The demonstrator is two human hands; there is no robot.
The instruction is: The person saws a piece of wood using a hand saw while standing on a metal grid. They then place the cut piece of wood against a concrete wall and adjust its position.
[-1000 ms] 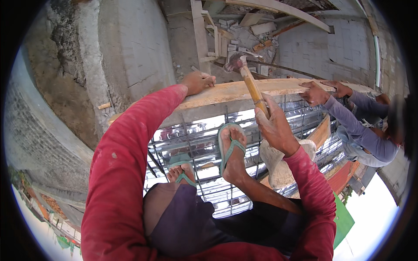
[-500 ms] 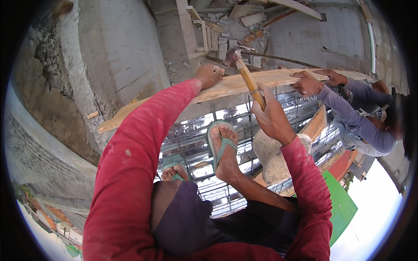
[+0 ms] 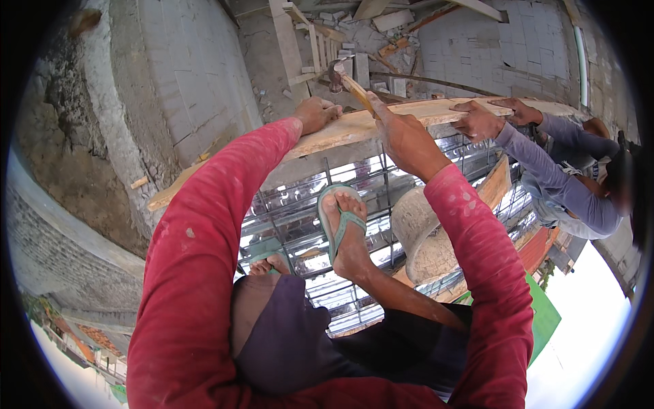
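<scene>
My right hand [image 3: 409, 143] is closed round the wooden handle of a claw hammer [image 3: 359, 93]. The hammer's head reaches past the far edge of a long wooden plank [image 3: 354, 129], which runs across the view on edge. To the left of the hammer, my left hand [image 3: 317, 115] has its fingers curled over the plank's top edge; the fingertips are partly hidden. Farther right, a co-worker's hands [image 3: 478, 123] grip the same plank.
Below the plank, a grid of steel bars [image 3: 327, 170] lies over shiny metal sheeting, with my sandalled feet [image 3: 344, 218] on it. A cement-crusted bucket [image 3: 426, 238] stands beside my right forearm. Past the plank, far below, are broken blocks and timber [image 3: 395, 48].
My right hand and the hammer have moved up and left, with the hammer head now farther past the plank. My left hand has shifted slightly left in view, still at the plank.
</scene>
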